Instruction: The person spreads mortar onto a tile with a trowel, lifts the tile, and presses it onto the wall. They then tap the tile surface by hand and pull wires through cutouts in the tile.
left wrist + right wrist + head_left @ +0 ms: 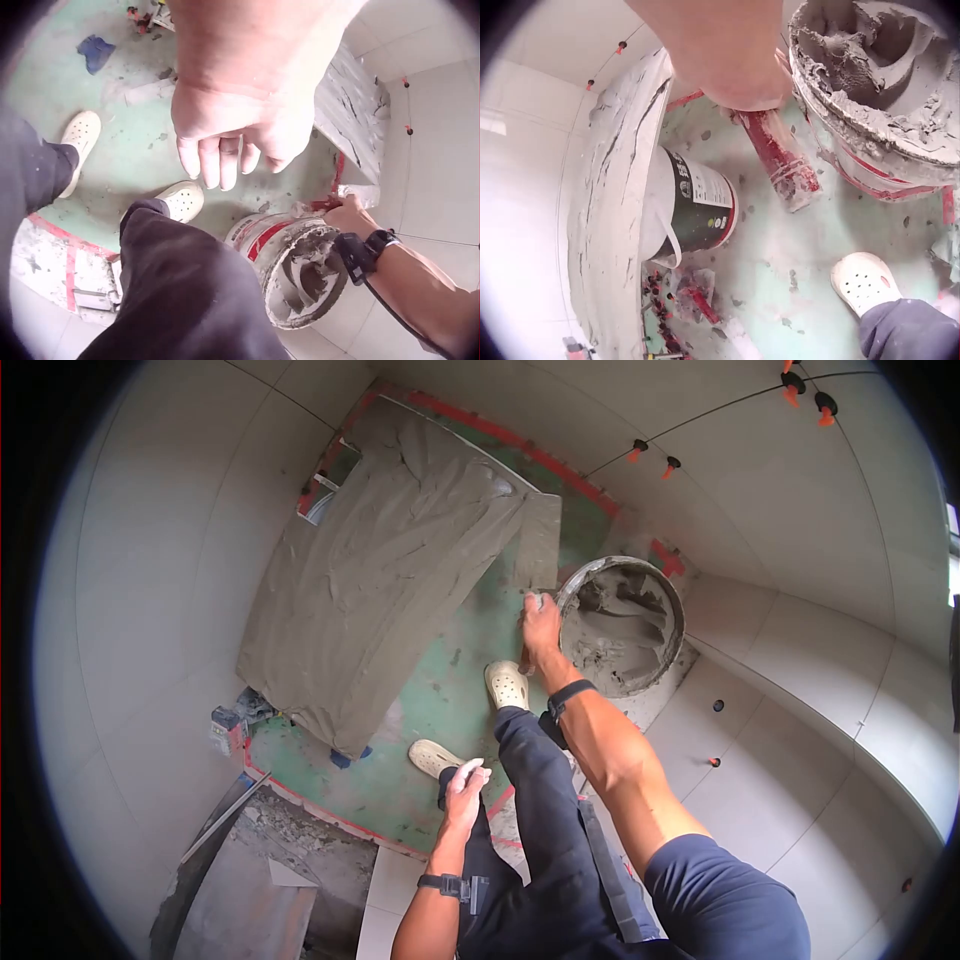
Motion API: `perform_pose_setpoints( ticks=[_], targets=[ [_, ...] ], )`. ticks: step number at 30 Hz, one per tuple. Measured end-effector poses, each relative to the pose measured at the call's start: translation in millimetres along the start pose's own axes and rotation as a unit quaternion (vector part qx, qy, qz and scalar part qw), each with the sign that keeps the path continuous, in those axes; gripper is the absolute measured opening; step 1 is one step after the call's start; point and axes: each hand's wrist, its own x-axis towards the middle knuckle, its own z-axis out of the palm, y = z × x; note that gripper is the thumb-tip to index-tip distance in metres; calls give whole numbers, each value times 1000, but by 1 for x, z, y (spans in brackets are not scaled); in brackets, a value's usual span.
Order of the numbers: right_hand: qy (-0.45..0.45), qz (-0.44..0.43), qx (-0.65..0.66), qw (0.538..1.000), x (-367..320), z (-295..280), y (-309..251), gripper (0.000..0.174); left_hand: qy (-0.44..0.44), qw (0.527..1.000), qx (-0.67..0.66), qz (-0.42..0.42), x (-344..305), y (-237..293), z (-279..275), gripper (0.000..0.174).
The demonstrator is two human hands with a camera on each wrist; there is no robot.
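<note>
My right hand [541,625] grips the red handle [776,154] of a trowel, whose flat, grey-smeared blade [540,540] points away from me. The hand is close beside a bucket [683,622] of thick grey mortar [625,625]. Left of the blade lies a large tile [375,575] with ridged grey mortar spread over its face. My left hand [466,792] hangs in front of my legs, holding nothing, its fingers loosely bent in the left wrist view.
A black and white bucket [697,202] stands under the tile's edge. Tile spacers [664,311] and a blue scrap [95,54] lie on the green floor. My feet wear pale clogs [507,685]. Tiled walls [780,490] with orange-tipped clips [637,450] enclose the space.
</note>
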Motion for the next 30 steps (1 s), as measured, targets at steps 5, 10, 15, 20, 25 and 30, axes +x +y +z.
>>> perform_pose_setpoints(
  ticks=[5, 10, 15, 20, 25, 30],
  targets=[
    [-44, 129, 144, 980, -1, -44, 21, 36, 11, 1000, 17, -22, -11, -3, -6, 36],
    [-88, 138, 47, 985, -58, -173, 48, 41, 73, 991, 107, -34, -31, -7, -42, 28],
    [-198, -4, -436, 878, -111, -299, 49, 47, 125, 992, 16, -8, -28, -26, -118, 29],
    [-405, 20, -475, 781, -117, -308, 78, 58, 223, 973, -58, -30, -17, -25, -186, 28],
    [-439, 41, -477, 760, -102, -277, 54, 71, 259, 957, -120, -46, 20, -45, -249, 42],
    [-281, -210, -454, 819, -34, -218, 2, 51, 361, 911, -191, -51, 55, -28, -263, 60]
  ],
)
